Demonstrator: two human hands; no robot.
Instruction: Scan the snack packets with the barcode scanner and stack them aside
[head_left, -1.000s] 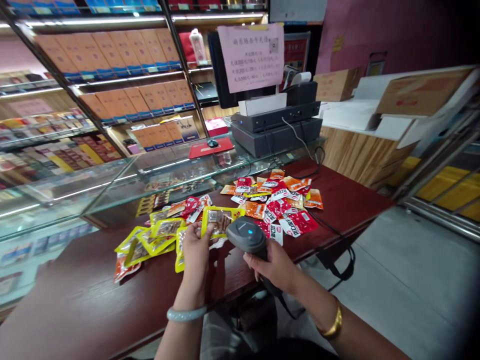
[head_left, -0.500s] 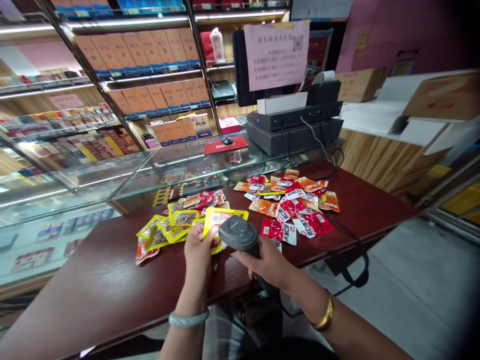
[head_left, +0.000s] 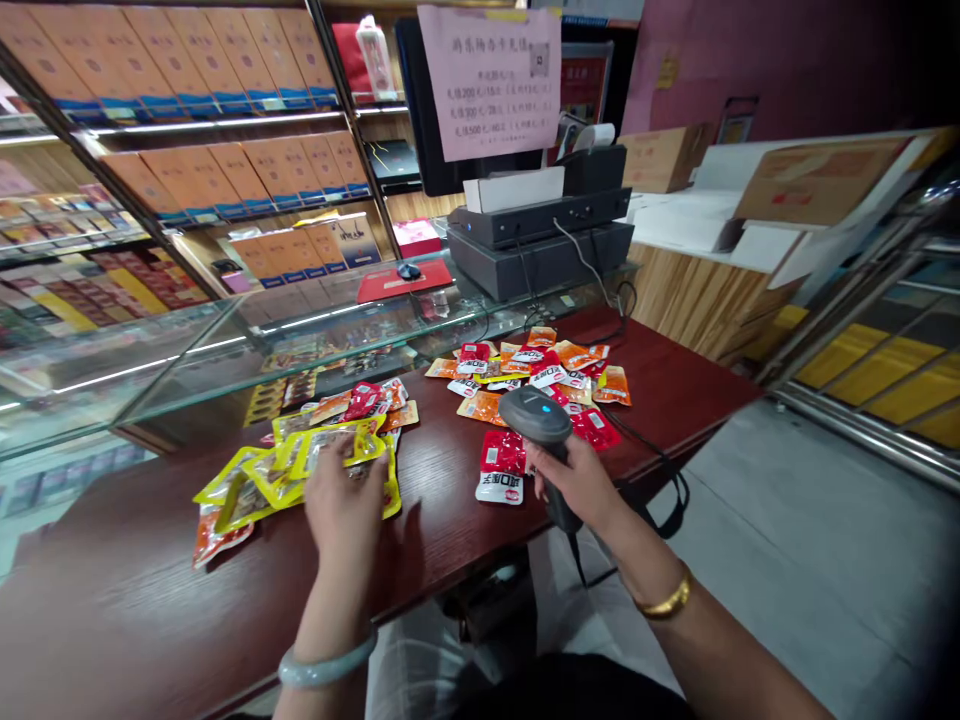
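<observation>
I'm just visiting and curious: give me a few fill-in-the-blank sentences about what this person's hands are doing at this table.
1. The right hand grips a handheld barcode ____.
2. The left hand rests on the heap of ____ packets.
3. The gold bangle sits on the ____ wrist.
Missing words: scanner; yellow; right.

Yellow packets [head_left: 300, 462], dark-grey scanner [head_left: 535, 415]

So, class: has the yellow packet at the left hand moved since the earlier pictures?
Yes. The yellow packet went left, away from the red packets, from up by the scanner down onto the yellow heap on the table.
</observation>
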